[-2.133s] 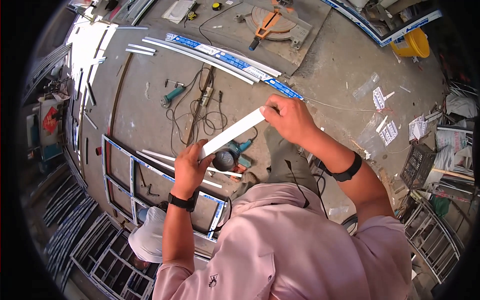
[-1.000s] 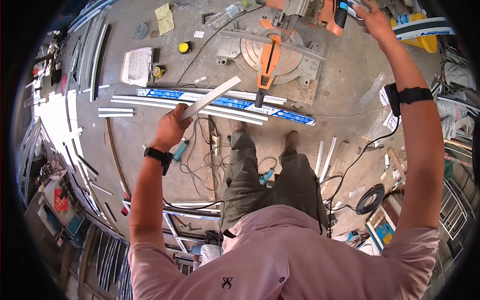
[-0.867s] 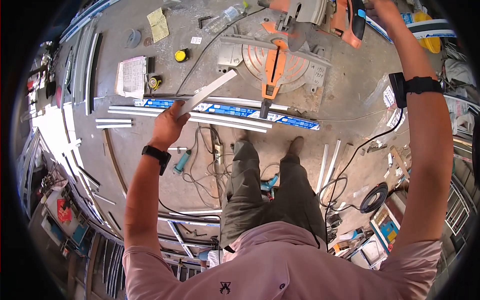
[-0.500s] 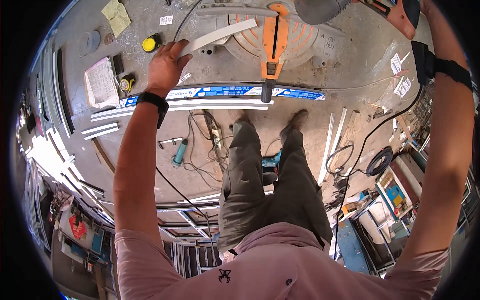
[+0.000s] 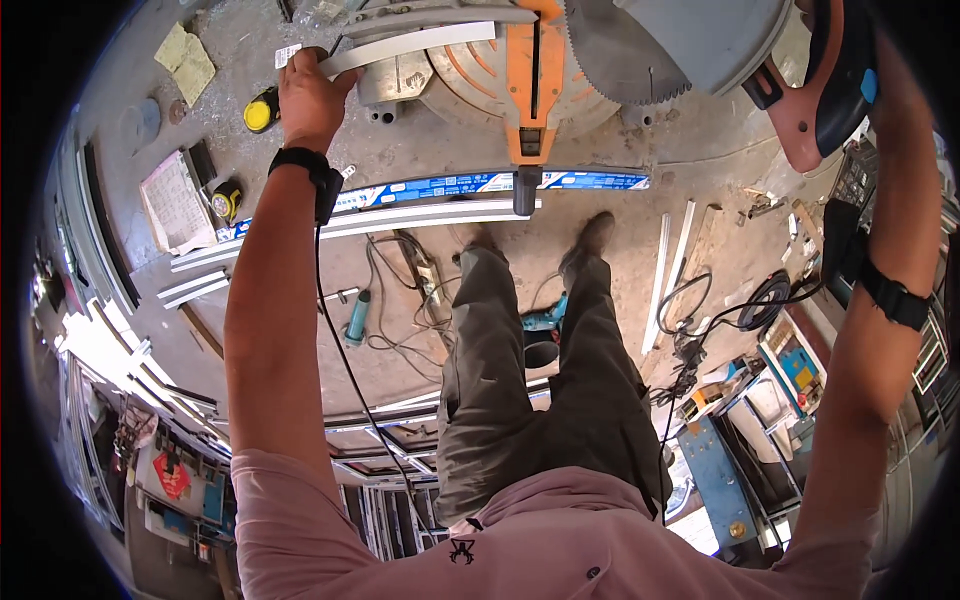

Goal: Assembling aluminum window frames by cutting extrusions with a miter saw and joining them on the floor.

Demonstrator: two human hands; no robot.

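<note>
My left hand [image 5: 312, 98] is closed on the left end of a white strip [image 5: 425, 45]. The strip lies across the miter saw's base, just in front of the grey fence [image 5: 440, 18], its far end short of the orange slotted plate [image 5: 535, 85]. Right of that plate, the toothed blade [image 5: 630, 60] and its grey guard [image 5: 715, 35] are raised above the base. At the upper right rim my right hand [image 5: 890, 85] is at the orange and black saw handle [image 5: 835, 90], closed round it as far as shows; its fingers are mostly hidden.
Two yellow and black tape measures, one upper [image 5: 262, 110] and one lower [image 5: 227, 199], lie left of the saw beside a written sheet [image 5: 178, 205]. White profiles [image 5: 400, 216] run along the bench's near edge. A teal power tool [image 5: 357, 318] and cables lie on the floor.
The saw head, with its blade and handle, has come down and nearer, and my right arm has moved with it. My left hand and the strip have shifted slightly left and up in view.
</note>
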